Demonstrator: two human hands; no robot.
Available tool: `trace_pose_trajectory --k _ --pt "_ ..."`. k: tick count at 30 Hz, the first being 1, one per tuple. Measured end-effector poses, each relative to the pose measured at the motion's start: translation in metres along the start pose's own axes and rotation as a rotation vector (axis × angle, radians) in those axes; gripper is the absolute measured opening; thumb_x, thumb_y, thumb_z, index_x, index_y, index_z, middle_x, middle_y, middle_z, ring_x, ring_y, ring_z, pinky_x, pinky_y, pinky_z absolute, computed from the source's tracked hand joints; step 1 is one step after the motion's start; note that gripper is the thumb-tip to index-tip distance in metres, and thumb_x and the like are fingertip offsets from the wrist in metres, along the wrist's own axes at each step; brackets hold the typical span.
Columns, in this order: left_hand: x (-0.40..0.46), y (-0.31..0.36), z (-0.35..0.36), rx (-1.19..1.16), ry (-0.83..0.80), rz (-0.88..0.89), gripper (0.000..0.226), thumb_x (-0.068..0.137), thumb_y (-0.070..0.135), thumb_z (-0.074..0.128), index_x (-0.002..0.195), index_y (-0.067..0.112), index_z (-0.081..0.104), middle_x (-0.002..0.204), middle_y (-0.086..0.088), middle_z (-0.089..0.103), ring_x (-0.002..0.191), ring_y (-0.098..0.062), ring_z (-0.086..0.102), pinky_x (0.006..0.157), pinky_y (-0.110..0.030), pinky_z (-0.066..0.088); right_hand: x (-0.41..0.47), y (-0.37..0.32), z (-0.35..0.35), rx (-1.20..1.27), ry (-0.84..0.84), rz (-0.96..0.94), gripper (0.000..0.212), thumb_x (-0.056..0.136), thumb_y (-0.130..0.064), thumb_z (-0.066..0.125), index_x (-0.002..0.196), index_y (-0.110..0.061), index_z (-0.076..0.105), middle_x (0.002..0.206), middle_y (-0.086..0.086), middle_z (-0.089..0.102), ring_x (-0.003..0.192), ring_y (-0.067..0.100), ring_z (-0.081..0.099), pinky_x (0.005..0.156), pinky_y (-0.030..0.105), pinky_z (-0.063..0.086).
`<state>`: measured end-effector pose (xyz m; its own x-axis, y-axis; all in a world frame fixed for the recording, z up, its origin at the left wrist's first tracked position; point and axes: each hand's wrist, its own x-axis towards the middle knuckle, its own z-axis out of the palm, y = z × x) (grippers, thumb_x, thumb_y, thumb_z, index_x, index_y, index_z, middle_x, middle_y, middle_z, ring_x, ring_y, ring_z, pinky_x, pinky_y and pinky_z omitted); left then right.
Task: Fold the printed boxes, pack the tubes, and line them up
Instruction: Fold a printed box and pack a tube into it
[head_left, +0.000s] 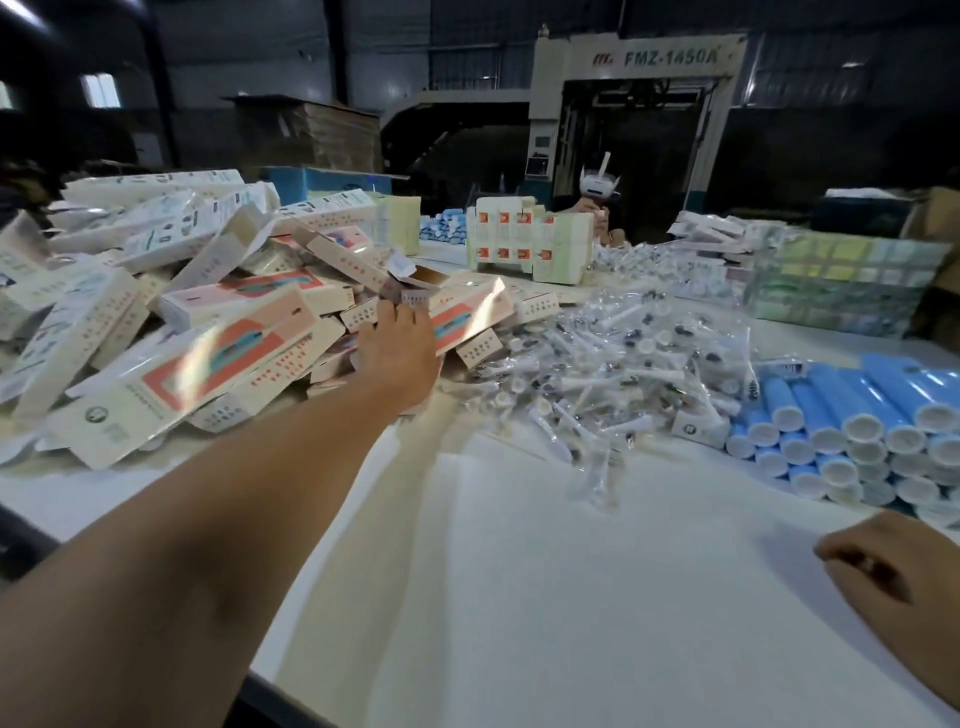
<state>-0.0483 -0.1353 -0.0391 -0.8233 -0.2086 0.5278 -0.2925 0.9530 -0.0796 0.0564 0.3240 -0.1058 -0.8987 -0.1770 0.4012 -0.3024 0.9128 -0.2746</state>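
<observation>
Dim factory hall, a large machine at twelve o'clock behind a white table. Heaped at ten o'clock, printed boxes, long axes pointing every way. Left hand stretched into the heap, fingers on a box end; grip hidden. Blue tubes stacked at two o'clock, white caps toward the camera. Right hand low at four o'clock, fingers loosely curled, empty.

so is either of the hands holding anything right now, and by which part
The left hand reaches into the pile of printed cardboard boxes; whether it grips one cannot be told. The right hand holds nothing, fingers loosely curled.
</observation>
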Motion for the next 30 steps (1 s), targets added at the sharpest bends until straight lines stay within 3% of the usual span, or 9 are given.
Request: trace_pose_trajectory --k 4,6,9,12,16,18,21,26,30 --pt "-0.001 -0.001 -0.01 0.019 -0.021 -0.015 0.068 0.088 0.05 0.054 0.139 0.01 0.034 0.142 -0.014 0.039 0.131 -0.031 0.032 0.095 -0.048 0.041 -0.005 -0.036 -0.017 0.027 -0.051 0.026 0.039 0.079 -0.01 0.072 0.072 -0.045 0.056 0.074 -0.015 0.054 0.072 0.006 0.052 0.063 0.032 0.045" --pt "-0.002 0.001 -0.026 -0.044 -0.032 -0.049 0.066 0.085 0.048 0.06 0.136 0.01 0.04 0.143 -0.016 0.038 0.131 -0.033 0.033 0.089 -0.048 0.045 -0.004 -0.045 -0.022 0.013 -0.05 0.0 0.031 0.084 -0.014 0.067 0.071 -0.04 0.056 0.076 -0.014 0.053 0.076 0.003 0.049 0.064 0.023 0.038" --pt "-0.014 0.02 -0.06 -0.379 -0.025 -0.148 0.05 0.081 0.046 0.065 0.115 0.01 0.054 0.106 -0.012 0.058 0.088 -0.027 0.061 0.06 -0.038 0.054 -0.003 -0.049 -0.022 -0.015 -0.053 -0.002 0.019 0.09 -0.019 0.058 0.077 -0.033 0.058 0.081 -0.012 0.051 0.078 0.004 0.045 0.062 0.019 0.029" --pt "-0.042 0.061 -0.093 -0.979 -0.166 -0.199 0.031 0.085 0.041 0.062 0.098 0.014 0.057 0.086 -0.006 0.065 0.061 -0.017 0.062 0.05 -0.029 0.048 -0.003 -0.048 -0.021 -0.04 -0.041 0.018 0.014 0.093 -0.021 0.052 0.092 -0.022 0.067 0.086 -0.006 0.05 0.085 0.012 0.047 0.068 0.024 0.033" --pt "-0.102 0.132 -0.123 -1.634 -0.564 -0.359 0.016 0.089 0.026 0.058 0.091 0.01 0.06 0.081 -0.005 0.065 0.074 -0.02 0.061 0.066 -0.032 0.05 -0.006 -0.048 -0.025 -0.03 -0.033 0.009 0.022 0.094 -0.021 0.049 0.102 -0.017 0.069 0.094 0.002 0.053 0.094 0.02 0.049 0.076 0.029 0.04" --pt "-0.134 0.164 -0.131 -1.866 -0.78 -0.426 0.006 0.088 0.015 0.055 0.085 0.01 0.057 0.068 -0.006 0.064 0.066 -0.021 0.063 0.067 -0.032 0.052 -0.008 -0.047 -0.026 -0.027 -0.039 0.008 0.021 0.094 -0.02 0.049 0.101 -0.015 0.069 0.096 0.005 0.055 0.095 0.022 0.05 0.077 0.032 0.041" --pt "-0.168 0.198 -0.14 -2.093 -0.996 -0.582 0.01 0.08 -0.001 0.044 0.079 0.006 0.051 0.058 -0.009 0.06 0.064 -0.025 0.061 0.086 -0.038 0.05 -0.009 -0.043 -0.028 -0.052 -0.079 0.025 0.012 0.09 -0.021 0.059 0.089 -0.01 0.062 0.097 0.008 0.057 0.092 0.025 0.052 0.074 0.035 0.045" --pt "-0.184 0.216 -0.135 -2.266 -1.083 -0.729 0.05 0.059 -0.01 0.038 0.105 -0.001 0.055 0.1 -0.021 0.07 0.094 -0.036 0.065 0.087 -0.046 0.052 -0.013 -0.036 -0.033 0.33 0.066 0.141 0.007 0.085 -0.005 0.061 0.078 -0.006 0.064 0.086 0.003 0.069 0.078 0.02 0.058 0.064 0.03 0.042" --pt "-0.183 0.215 -0.124 -2.337 -1.058 -0.693 0.059 0.058 -0.011 0.036 0.111 0.007 0.054 0.101 -0.021 0.07 0.103 -0.037 0.061 0.083 -0.05 0.052 -0.01 -0.038 -0.04 0.752 0.167 0.384 0.024 0.09 -0.003 0.05 0.077 -0.012 0.068 0.064 -0.002 0.065 0.051 0.007 0.056 0.04 0.018 0.039"
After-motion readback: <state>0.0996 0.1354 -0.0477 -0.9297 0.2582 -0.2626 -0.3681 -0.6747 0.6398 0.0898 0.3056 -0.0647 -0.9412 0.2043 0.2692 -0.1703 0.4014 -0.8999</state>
